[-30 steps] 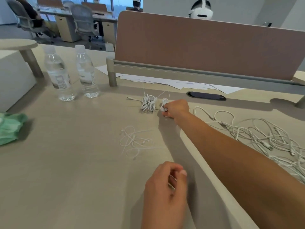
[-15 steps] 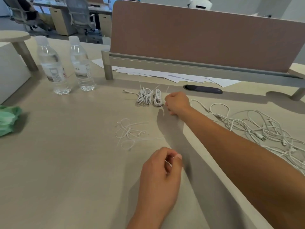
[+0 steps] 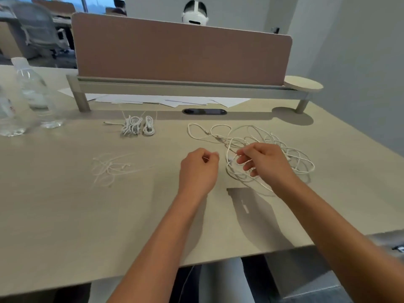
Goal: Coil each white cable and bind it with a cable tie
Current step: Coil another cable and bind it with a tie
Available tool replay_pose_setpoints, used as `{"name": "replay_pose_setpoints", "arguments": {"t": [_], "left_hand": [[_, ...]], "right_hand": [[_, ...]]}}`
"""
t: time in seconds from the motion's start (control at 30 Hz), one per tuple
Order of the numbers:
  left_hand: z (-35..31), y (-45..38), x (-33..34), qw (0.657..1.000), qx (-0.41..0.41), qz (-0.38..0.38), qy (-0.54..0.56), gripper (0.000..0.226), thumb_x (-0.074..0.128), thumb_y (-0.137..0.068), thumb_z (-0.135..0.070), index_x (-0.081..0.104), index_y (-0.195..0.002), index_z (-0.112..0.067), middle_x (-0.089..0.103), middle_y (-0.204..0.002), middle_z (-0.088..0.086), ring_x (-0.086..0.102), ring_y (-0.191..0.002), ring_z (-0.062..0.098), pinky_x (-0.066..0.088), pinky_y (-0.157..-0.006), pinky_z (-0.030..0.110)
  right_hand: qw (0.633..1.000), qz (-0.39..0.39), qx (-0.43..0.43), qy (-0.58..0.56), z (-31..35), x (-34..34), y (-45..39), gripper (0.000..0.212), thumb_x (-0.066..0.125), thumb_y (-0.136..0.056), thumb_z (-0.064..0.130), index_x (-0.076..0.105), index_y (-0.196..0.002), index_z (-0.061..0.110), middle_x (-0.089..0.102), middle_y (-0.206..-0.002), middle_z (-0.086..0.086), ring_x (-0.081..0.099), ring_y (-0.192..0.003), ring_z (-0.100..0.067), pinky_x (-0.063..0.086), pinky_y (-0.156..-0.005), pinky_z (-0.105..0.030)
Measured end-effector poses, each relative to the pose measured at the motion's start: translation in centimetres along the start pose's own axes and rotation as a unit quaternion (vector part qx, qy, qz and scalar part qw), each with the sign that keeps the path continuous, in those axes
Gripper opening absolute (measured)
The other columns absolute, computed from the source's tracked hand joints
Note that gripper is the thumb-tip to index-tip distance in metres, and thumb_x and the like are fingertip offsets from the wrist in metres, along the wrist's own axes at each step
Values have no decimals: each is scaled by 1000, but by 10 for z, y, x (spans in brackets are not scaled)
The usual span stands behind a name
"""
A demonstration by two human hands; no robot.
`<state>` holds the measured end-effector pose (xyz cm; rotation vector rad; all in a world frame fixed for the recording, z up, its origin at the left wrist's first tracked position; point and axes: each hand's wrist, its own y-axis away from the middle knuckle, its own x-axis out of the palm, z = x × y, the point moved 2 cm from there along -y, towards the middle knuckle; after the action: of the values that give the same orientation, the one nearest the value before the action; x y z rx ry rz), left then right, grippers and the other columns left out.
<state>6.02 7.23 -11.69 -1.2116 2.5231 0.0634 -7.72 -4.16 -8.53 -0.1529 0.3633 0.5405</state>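
Loose cables (image 3: 284, 149) under right hand (image 3: 264, 162) fingers.

The desk (image 3: 65, 215) is pale beige with a faint wood grain; the loose cables (image 3: 284, 145) near its right edge are white, as are the two bound coils (image 3: 137, 127) toward its far edge and the cable ties (image 3: 109, 167) lying left of centre; the divider panel (image 3: 175, 51) is dusty brownish-pink; the papers (image 3: 175, 100) beneath it white; the bottles (image 3: 32, 92) at the left edge clear.
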Motion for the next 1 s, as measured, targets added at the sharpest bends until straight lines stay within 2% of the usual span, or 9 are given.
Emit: {"name": "replay_pose_setpoints", "arguments": {"t": [0.13,0.23,0.33,0.43,0.63,0.73,0.8,0.9,1.0], "left_hand": [[-12,-24,31,998,14,13,-56,14,58,-95,-26,69,-90,-19,73,-94,-2,68,-92,23,51,-78,33],[-12,-58,41,989,33,7,-145,16,57,-95,-20,67,-108,-18,69,-113,2,65,-100,25,54,-85,37],[-3,-98,42,961,74,10,-267,34,57,-94,-11,62,-128,-12,57,-133,9,56,-120,30,48,-93,39],[15,-137,40,923,74,35,-375,41,56,-95,-9,56,-136,-8,48,-142,12,41,-133,31,45,-96,43],[37,-184,27,905,120,27,-408,13,57,-92,-16,69,-89,-15,68,-100,6,60,-98,31,49,-79,40],[30,-196,16,921,160,30,-355,12,55,-99,-21,64,-91,-17,70,-90,3,62,-87,28,51,-75,43],[14,-201,8,923,203,28,-326,13,51,-104,-24,61,-97,-17,70,-89,1,63,-85,24,53,-77,46],[-19,-197,-2,937,244,24,-247,14,48,-107,-21,59,-101,-17,71,-83,-4,64,-76,12,52,-72,33],[-55,-185,-13,944,273,34,-182,13,47,-108,-21,56,-100,-17,73,-77,-2,56,-57,1,42,-58,18]], "right_hand": [[999,-40,-12,11,-21,-40,13,24,57,-100,16,78,-90,15,77,-80,-2,63,-63,-13,47,-58,-30],[998,-50,-27,30,-30,-54,6,23,59,-100,17,79,-89,17,77,-78,0,63,-60,-9,48,-57,-28],[998,-45,-36,33,-28,-56,-10,22,61,-100,18,79,-89,18,77,-76,1,62,-57,-7,45,-52,-16],[998,-21,-45,40,-20,-49,-33,22,59,-99,19,79,-89,20,77,-77,3,63,-58,-6,45,-54,-17],[996,0,-73,47,-2,-22,-82,22,58,-99,17,79,-90,17,76,-77,1,61,-55,-2,43,-50,-12],[995,-13,-82,50,5,-10,-102,18,59,-100,18,77,-97,17,77,-83,0,63,-58,0,45,-51,-12],[993,-29,-96,68,9,-4,-117,16,63,-99,22,75,-110,20,75,-94,3,69,-72,-6,57,-62,-23],[975,-33,-129,180,14,5,-141,50,72,-95,29,57,-142,22,66,-124,5,67,-105,-21,56,-96,-44],[967,-12,-114,228,25,14,-161,79,79,-91,32,37,-157,23,51,-147,-5,59,-123,-27,53,-103,-46]]}}
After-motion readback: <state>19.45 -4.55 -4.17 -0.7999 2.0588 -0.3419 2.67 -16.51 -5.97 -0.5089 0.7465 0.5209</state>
